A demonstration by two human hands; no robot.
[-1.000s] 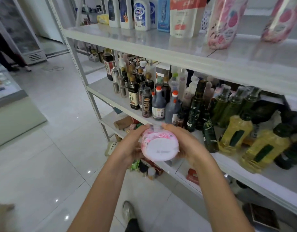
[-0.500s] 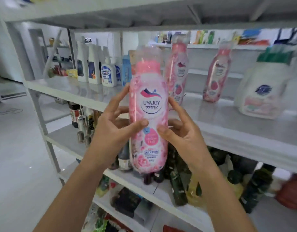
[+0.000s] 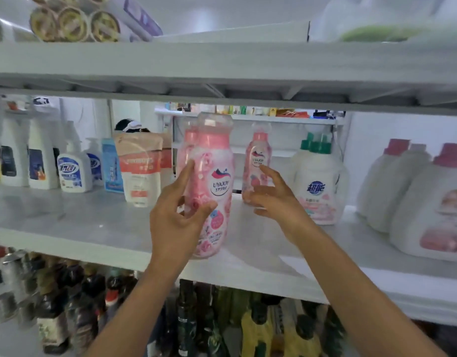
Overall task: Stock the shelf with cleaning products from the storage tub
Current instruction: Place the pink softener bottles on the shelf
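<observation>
A pink UYAJOY bottle (image 3: 218, 176) with a clear cap stands upright near the front edge of the middle shelf (image 3: 93, 228). My left hand (image 3: 173, 220) holds it from the left, thumb across its front and fingers round its side. My right hand (image 3: 276, 199) is off the bottle, to its right, fingers spread and holding nothing. Two more pink bottles stand further back, one (image 3: 257, 161) just beyond my right fingertips and one (image 3: 188, 143) behind the held bottle. The storage tub is out of view.
On the same shelf stand white spray bottles (image 3: 72, 168) and refill pouches (image 3: 139, 168) at the left, a green-capped white detergent bottle (image 3: 317, 181) and large pink-capped jugs (image 3: 433, 202) at the right. The upper shelf board (image 3: 222, 63) hangs close above. Dark sauce and oil bottles (image 3: 67, 305) fill the shelf below.
The pink bottle went from being held in both hands in front of the shelf to standing on it. My right hand has let go and moved right.
</observation>
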